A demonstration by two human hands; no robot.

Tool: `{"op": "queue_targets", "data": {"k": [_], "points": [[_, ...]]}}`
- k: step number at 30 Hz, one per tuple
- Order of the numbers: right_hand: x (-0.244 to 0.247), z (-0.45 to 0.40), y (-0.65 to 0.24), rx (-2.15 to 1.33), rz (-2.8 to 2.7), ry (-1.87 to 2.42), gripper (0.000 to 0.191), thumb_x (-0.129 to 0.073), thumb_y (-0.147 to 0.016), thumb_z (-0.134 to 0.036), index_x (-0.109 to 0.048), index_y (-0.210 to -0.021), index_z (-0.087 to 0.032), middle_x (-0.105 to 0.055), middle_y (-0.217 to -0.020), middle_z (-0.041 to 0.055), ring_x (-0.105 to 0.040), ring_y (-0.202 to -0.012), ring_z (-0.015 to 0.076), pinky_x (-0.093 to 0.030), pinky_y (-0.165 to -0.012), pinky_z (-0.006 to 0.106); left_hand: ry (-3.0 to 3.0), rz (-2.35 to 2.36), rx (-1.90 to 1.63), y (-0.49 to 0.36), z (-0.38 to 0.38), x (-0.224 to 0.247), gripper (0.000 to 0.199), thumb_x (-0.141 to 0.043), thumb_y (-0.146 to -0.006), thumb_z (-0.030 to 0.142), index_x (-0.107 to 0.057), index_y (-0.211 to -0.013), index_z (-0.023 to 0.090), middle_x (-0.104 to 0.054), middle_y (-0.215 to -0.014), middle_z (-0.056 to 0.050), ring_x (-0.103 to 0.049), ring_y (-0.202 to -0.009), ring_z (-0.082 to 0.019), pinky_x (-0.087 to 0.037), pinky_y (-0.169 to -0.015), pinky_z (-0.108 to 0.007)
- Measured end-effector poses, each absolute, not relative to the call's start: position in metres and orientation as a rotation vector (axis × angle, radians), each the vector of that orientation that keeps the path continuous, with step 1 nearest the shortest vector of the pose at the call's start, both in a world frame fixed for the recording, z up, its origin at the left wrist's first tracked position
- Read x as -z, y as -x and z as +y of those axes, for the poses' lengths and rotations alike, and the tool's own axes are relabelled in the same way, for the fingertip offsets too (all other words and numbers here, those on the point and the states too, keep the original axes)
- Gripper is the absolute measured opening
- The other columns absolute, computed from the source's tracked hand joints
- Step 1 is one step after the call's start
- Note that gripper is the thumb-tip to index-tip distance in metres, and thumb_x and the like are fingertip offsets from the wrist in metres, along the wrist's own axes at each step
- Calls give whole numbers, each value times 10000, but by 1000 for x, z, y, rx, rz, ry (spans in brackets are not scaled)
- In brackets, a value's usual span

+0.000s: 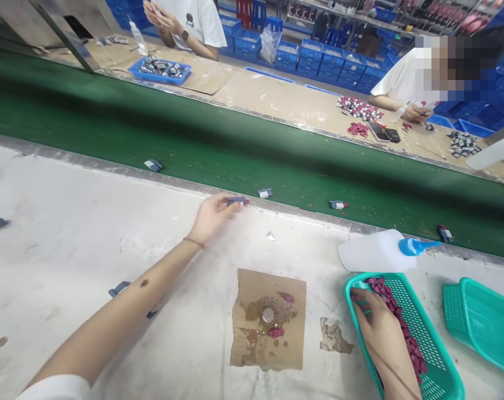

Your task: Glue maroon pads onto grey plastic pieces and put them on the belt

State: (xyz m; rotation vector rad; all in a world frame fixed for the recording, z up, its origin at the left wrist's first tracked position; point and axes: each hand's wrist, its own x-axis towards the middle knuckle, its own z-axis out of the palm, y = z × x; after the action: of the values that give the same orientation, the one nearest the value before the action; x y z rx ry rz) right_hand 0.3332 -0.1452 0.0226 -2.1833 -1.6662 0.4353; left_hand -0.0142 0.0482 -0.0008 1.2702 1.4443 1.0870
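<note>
Near the edge of the green belt, my left hand (214, 215) pinches a small dark blue and white piece (236, 201) with a dark red end. Inside a green basket (454, 383) of small dark red parts (414, 348) is my right hand (381, 328), fingers bent down; the fingertips are partly hidden and I cannot make out what they hold. Between my hands a cardboard square (246, 283) lies on the white table, with a round metal cap (267, 316) and red parts (276, 332) on its wet, stained surface.
A white bottle with a blue nozzle (371, 251) lies behind the basket. Another green basket (485, 325) stands at the right. The green belt (218, 141) carries several small pieces. Across it, two people work beside a blue tray (181, 79) and piles of parts.
</note>
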Motion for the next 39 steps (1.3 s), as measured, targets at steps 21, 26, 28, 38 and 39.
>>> {"op": "queue_targets", "data": {"k": [21, 26, 28, 38, 39], "points": [[-47, -144, -304, -943, -817, 1801, 377, -766, -647, -473, -771, -906, -199, -743, -871, 86, -659, -747, 230, -543, -662, 316, -2343, 1420, -766, -67, 93, 4, 194, -496, -894, 203, -662, -972, 138, -670, -1079, -168, -502, -1119, -335, -209, -1072, -573], [-42, -142, -280, -1085, -942, 1664, 398, -699, -757, -557, -743, -888, -184, -694, -729, 67, -602, -604, 183, -512, -556, 278, -2121, 1406, -866, -61, 67, -2, 264, -404, -934, 229, -603, -1076, 132, -680, -989, -120, -582, -967, -252, -432, -920, -426], [-41, -138, -268, -1124, -1013, 1646, 427, -654, -793, -588, -725, -831, -169, -661, -656, 56, -576, -545, 171, -481, -488, 256, -1865, 1322, -939, -55, 47, -7, 257, -395, -934, 260, -595, -1049, 145, -667, -901, -73, -602, -845, -197, -481, -814, -339], [-14, -139, -214, -944, -1763, 1580, 409, -435, -991, -467, -627, -757, -192, -650, -553, -2, -596, -442, 134, -422, -441, 211, -418, 941, -813, -26, -62, -21, 511, -778, -648, 571, -443, -618, 186, -332, -450, 116, -317, -409, -45, -418, -484, -214], [-11, -140, -211, -850, -1868, 1526, 417, -393, -1016, -443, -615, -768, -192, -658, -568, -2, -601, -442, 127, -426, -453, 210, -396, 942, -808, -25, -69, -21, 516, -795, -629, 569, -453, -621, 183, -332, -458, 116, -311, -406, -43, -407, -456, -206]]}}
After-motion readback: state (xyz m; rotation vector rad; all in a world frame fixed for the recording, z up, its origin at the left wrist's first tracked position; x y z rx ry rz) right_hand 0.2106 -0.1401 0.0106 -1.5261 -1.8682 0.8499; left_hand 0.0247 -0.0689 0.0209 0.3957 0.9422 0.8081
